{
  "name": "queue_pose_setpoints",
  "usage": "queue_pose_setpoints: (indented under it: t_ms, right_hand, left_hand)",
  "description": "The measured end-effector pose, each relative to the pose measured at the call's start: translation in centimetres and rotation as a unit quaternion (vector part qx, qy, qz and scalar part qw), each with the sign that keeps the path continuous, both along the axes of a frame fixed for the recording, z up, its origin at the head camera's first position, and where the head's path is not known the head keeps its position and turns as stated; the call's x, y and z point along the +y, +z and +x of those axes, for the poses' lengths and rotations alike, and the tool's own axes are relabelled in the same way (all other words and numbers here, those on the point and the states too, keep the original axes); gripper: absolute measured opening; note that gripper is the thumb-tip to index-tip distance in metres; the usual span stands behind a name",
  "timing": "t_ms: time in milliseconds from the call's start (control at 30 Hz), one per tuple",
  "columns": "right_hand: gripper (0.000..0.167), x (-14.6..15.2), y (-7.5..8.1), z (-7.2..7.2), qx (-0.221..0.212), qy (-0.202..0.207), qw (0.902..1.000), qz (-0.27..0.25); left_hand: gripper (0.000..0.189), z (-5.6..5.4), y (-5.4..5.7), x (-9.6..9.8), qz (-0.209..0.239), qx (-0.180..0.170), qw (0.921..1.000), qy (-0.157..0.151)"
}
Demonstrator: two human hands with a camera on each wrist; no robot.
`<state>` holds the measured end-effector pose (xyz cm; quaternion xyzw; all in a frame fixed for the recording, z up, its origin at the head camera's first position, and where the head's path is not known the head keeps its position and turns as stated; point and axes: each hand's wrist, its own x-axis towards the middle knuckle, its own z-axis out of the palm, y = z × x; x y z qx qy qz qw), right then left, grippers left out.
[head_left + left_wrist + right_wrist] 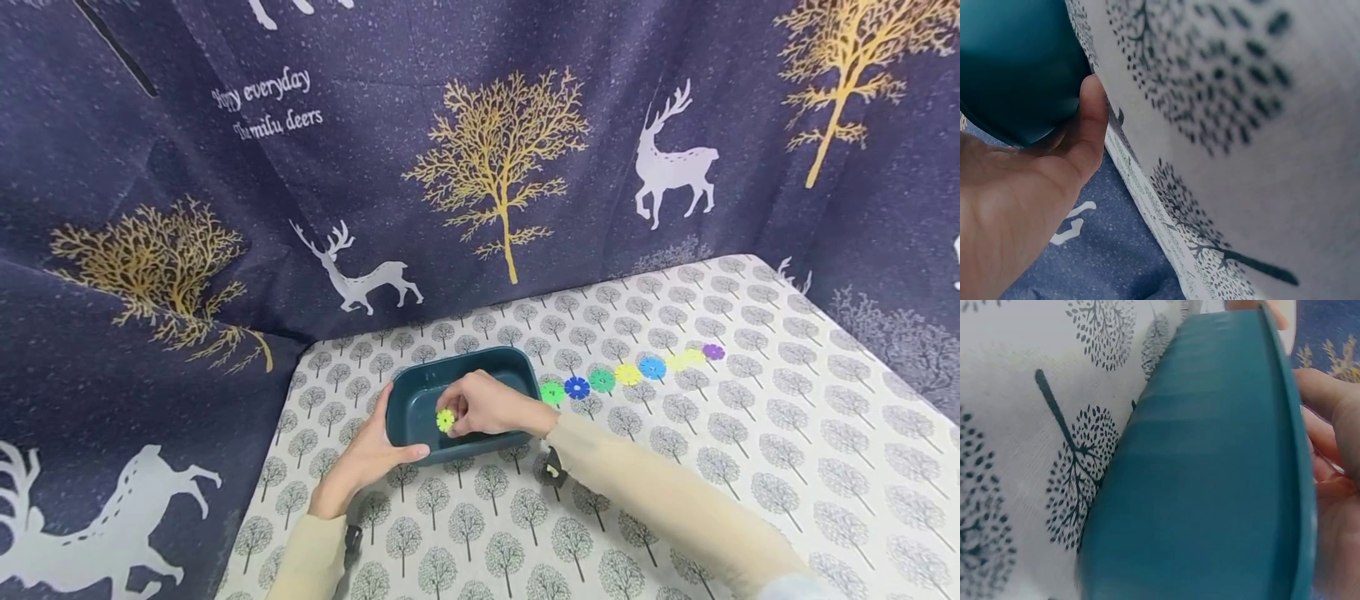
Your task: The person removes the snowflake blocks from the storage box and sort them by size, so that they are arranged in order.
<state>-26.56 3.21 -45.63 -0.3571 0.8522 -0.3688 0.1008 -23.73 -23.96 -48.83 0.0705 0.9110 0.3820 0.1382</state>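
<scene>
A dark teal plastic basin (468,452) stands on the tablecloth. My left hand (369,454) holds its left end, thumb along the front rim and fingers around the side; the left wrist view shows this hand (1035,181) against the teal wall. Inside the basin's opening, my right hand (491,404) pinches a yellow-green flower-shaped disc (446,419) between thumb and fingers. In the right wrist view the basin's outer wall (1197,456) fills the middle, and the right hand (1335,437) shows only partly behind the rim, its disc hidden.
A row of flower discs runs right from the basin: light green (552,392), dark blue (577,387), green (602,381), yellow (627,374), blue (652,367), pale yellow (684,359) and purple (713,352). A dark patterned curtain (480,192) hangs behind the table.
</scene>
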Motion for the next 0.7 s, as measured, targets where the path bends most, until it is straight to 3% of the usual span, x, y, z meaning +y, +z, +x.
queue_pose_setpoints:
  t_ms: [267,700]
  right_hand:
    - [0.036,3.3,0.5,0.8,-0.004,-0.054,0.9967,-0.06]
    - [0.04,8.6,1.4,2.2,-0.078,-0.125,0.9831,-0.109]
  left_hand:
    - [0.139,0.0,0.0,0.3,-0.003,0.004,1.0,0.003]
    - [0.14,0.3,0.0,0.0,-0.005,-0.006,1.0,0.003]
